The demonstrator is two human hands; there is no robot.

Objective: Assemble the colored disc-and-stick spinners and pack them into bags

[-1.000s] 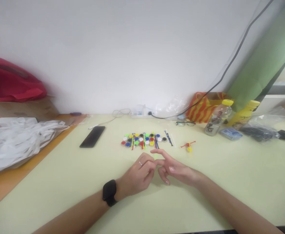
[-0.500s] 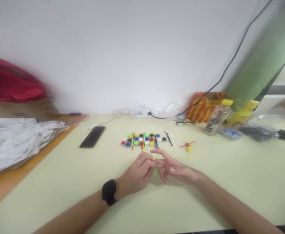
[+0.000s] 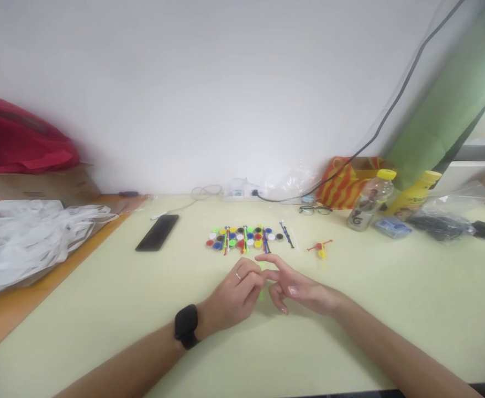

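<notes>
My left hand (image 3: 242, 290), with a ring and a black watch at its wrist, is closed on a small bright green plastic piece (image 3: 262, 295). Most of that piece is hidden behind the fingers. Opposite it, my right hand (image 3: 294, 288) has its fingers apart, one fingertip up against the left fingers and the green piece. Beyond both hands lie rows of small coloured round discs (image 3: 232, 243) with thin coloured plastic sticks across them. A dark blue stick (image 3: 286, 235) lies to their right. Farther right sits a red and yellow plastic piece (image 3: 321, 249) with thin arms.
A black phone (image 3: 157, 232) lies to the left. White bags (image 3: 35, 237) are piled at the far left. Glasses (image 3: 315, 210), a clear bottle (image 3: 369, 202), a yellow bottle (image 3: 412, 196) and a blue packet (image 3: 393, 226) stand or lie at the back right. A power strip (image 3: 240, 193) lies by the wall.
Both hands hold nearly the same pose and place. Nothing else has visibly moved.
</notes>
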